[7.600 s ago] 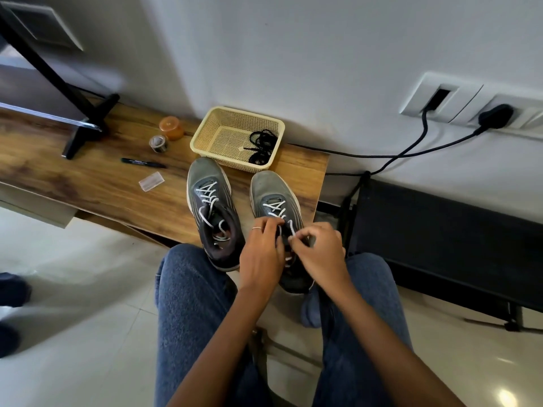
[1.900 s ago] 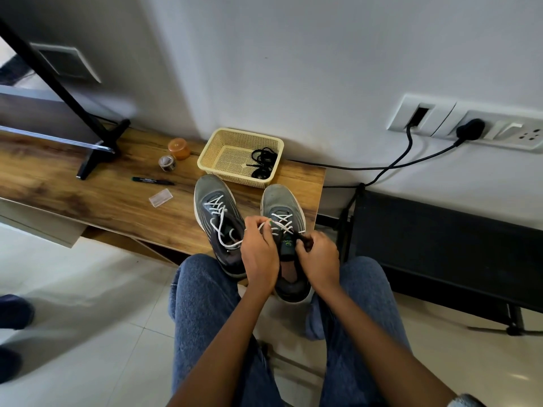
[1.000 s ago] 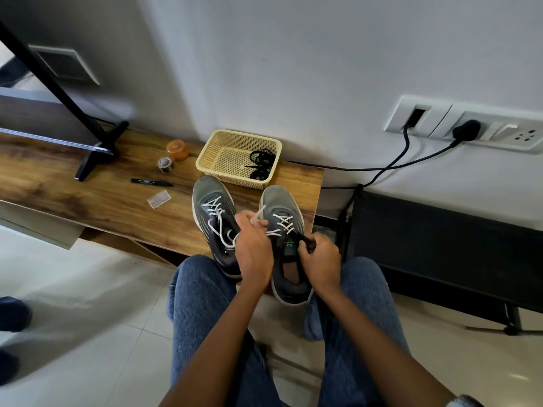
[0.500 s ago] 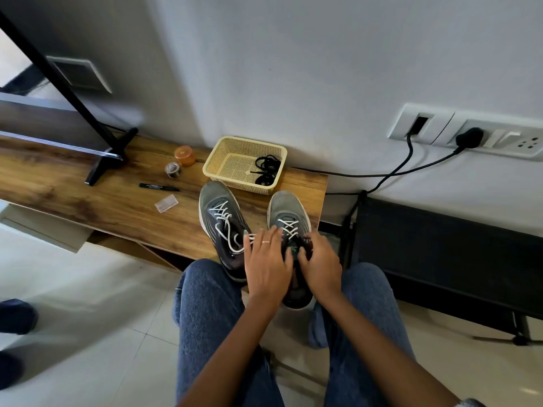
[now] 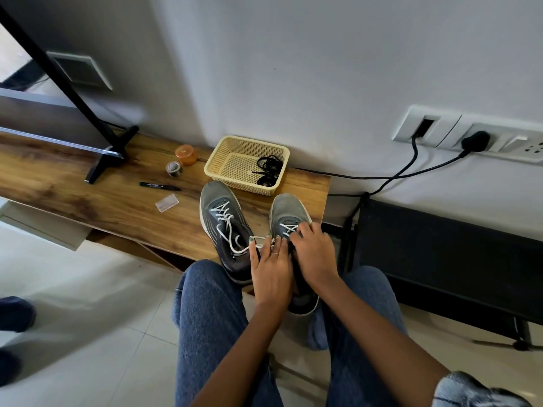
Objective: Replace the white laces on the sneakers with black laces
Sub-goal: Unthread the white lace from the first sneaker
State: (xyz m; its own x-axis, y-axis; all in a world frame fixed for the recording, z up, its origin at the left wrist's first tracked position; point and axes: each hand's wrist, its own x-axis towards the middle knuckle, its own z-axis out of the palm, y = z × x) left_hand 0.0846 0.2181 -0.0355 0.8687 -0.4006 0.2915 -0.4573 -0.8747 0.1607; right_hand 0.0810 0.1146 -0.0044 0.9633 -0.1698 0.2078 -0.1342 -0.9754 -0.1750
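Resting on the right sneaker (image 5: pixel 286 218), both hands (image 5: pixel 271 271) lie flat.

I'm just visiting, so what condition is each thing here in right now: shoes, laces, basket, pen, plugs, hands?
left sneaker: white lace loosened, partly undone.
right sneaker: white lace threaded only near the toe.
black laces: bundled, unused, in the basket.
yellow basket: upright, open-topped.
black marker: capped, lying flat.
wall plug: plugged in.
left hand: fingers straight, resting on the right sneaker.
right hand: fingers curled at the lace.
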